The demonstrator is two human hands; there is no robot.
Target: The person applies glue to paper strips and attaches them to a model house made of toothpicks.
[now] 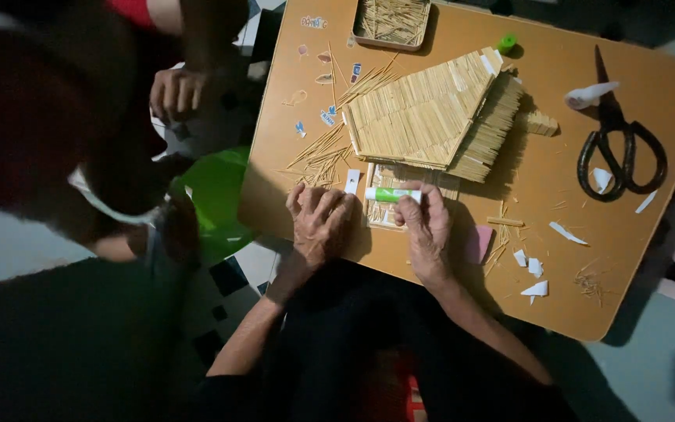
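One shallow tray (391,41) at the table's (650,258) far edge holds loose toothpicks. One toothpick house (431,117), one pair of scissors (619,148). Right hand (427,230) grips a glue stick (392,194) near the table's front edge; left hand (318,223) rests flat, empty

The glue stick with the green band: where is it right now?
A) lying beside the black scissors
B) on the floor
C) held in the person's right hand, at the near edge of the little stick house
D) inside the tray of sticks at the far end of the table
C: the glue stick lies across the fingers of the right hand, just below the stick house, far from the scissors.
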